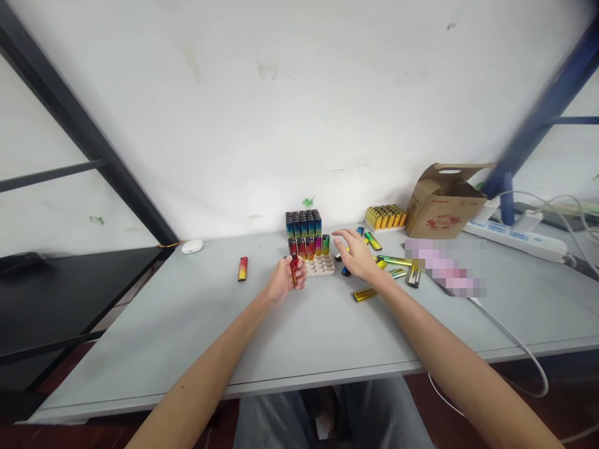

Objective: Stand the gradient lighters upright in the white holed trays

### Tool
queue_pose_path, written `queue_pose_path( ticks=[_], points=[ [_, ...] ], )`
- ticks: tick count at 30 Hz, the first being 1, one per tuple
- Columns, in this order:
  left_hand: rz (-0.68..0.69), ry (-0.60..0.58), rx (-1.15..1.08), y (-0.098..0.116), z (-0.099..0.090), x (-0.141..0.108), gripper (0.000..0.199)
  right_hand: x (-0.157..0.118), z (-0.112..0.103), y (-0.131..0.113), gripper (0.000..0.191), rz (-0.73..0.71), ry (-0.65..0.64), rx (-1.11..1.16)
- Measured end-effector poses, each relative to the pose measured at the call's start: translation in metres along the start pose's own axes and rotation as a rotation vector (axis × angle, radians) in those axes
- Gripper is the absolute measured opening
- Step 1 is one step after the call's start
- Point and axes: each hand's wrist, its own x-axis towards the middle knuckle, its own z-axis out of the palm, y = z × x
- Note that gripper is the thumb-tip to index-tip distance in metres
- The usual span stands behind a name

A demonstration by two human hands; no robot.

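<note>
While the left hand (284, 280) clenches a red-and-orange lighter (294, 271) upright, the open right hand (353, 254) hovers over loose lighters (365, 294) on the counter (187, 324), just beside a beige tray (321, 267) packed with upright lighters (303, 234); a cardboard box (444, 202) sits beyond.

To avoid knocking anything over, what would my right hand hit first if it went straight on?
Your right hand would probably first meet the upright green-gold lighter at the end of the front row in the tray, though depth is unclear.
</note>
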Motion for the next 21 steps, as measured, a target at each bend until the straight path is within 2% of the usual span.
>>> queue_pose_path(
  ticks=[6,10,16,18,21],
  points=[
    [0.036,-0.045,-0.069,-0.001,-0.005,-0.001,0.033,0.0,-0.001,-0.002,0.034,-0.016,0.025,0.005],
    [0.081,-0.058,-0.108,-0.002,-0.006,0.0,0.026,0.0,-0.001,-0.006,0.033,-0.035,0.047,0.018],
    [0.045,0.015,0.079,-0.003,-0.001,-0.002,0.032,-0.001,-0.009,-0.021,0.028,-0.117,0.166,0.139],
    [0.052,-0.036,0.144,-0.005,0.0,-0.002,0.034,-0.002,-0.013,-0.029,0.025,-0.111,0.136,0.24],
    [0.076,-0.173,0.187,-0.009,0.001,-0.003,0.038,-0.005,-0.015,-0.043,0.029,-0.091,-0.042,0.423]
  ],
)
